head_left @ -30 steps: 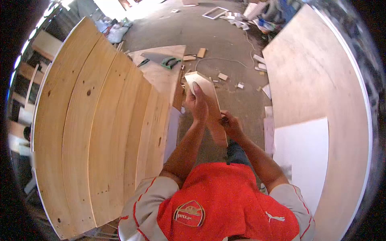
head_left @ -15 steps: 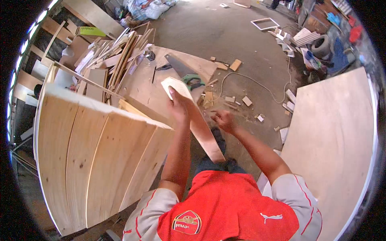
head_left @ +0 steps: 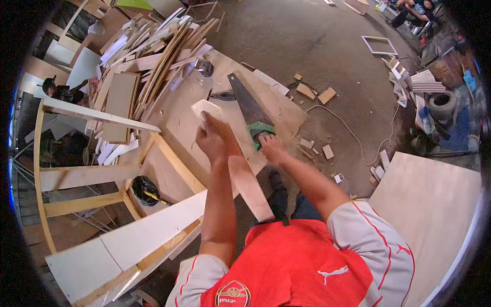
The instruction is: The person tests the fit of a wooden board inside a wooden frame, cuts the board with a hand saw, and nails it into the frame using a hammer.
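My left hand is closed around a long, flat wooden board, its thumb lying near the far end. The board slants down toward my waist. My right hand has its fingers wrapped on the green handle of a handsaw. The saw's dark blade points away from me, over a plywood sheet on the floor. Near the blade lies a small bundle of dark items that I cannot make out.
An open wooden frame stands at left, with a black container inside its outline. Beyond it are stacked wood strips. A large plywood panel stands at right. Offcuts and a cord lie on the floor. A person sits far right.
My right hand has moved from beside the board onto the saw handle. The view has shifted, and the wooden piece at left now shows its open frame instead of its planked face.
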The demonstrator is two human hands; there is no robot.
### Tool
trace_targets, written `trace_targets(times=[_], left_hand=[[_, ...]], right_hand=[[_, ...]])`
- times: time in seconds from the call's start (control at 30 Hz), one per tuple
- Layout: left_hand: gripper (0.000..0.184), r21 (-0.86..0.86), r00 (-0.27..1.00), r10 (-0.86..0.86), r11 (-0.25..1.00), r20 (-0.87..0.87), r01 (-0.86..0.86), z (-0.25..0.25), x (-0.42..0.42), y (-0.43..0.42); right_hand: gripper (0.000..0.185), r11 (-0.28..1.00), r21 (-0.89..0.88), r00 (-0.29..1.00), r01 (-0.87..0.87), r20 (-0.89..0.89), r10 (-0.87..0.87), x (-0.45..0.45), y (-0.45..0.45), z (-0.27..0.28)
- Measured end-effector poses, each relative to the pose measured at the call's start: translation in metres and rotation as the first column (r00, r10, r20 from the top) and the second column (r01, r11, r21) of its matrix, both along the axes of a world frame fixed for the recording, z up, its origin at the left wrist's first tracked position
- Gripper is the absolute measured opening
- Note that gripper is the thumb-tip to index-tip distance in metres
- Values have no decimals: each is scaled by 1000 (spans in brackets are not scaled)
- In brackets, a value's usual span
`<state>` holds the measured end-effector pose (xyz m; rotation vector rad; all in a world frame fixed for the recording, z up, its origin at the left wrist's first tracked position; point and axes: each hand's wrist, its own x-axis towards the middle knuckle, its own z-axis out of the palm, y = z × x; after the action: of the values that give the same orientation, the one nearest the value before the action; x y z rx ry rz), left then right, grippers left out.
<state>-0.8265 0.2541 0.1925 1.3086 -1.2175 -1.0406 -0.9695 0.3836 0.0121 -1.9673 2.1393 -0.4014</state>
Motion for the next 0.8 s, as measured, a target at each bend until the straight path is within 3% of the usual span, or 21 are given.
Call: trace_targets(times=[0.03,0.17,0.23,0.27,0.37,0.4,0.43,0.5,0.63,0.7,0.8], left_hand=[[57,10,999,-3,1000,-51,3,3,-9,-6],[59,24,989,37,999,145,-41,-8,-33,-34],[61,0,990,46,999,137,-46,-15,-54,-54],[62,10,970,53,998,238,-57,-14,-64,-63],[62,44,845,21,998,535,-53,-17,-101,-86],[60,57,782,-10,998,624,-34,-27,-115,-92],[58,73,708,-41,997,705,-16,-40,-129,-98],[60,193,680,-158,981,716,24,-74,-163,-106],[72,406,487,-389,911,782,76,-151,-224,-110],[73,442,466,-415,895,781,56,-173,-249,-109],[74,485,436,-432,875,789,-9,-198,-272,-107]], right_hand=[[49,999,29,999,-19,-46,20,-3,-3,-15],[35,973,-34,973,-227,-54,225,-32,-14,-25],[32,982,-180,949,-51,299,104,-48,-11,13],[31,972,-227,882,54,467,61,-59,-13,26],[36,936,95,653,338,693,-306,-102,-11,25],[36,935,36,606,353,752,-258,-126,-6,45],[36,936,-5,614,352,756,-226,-146,-1,56],[36,933,-93,634,348,757,-161,-180,10,64],[35,921,-94,655,379,730,-195,-232,23,46],[34,924,-135,713,356,679,-176,-255,24,38],[33,939,-68,701,336,684,-201,-277,29,39]])
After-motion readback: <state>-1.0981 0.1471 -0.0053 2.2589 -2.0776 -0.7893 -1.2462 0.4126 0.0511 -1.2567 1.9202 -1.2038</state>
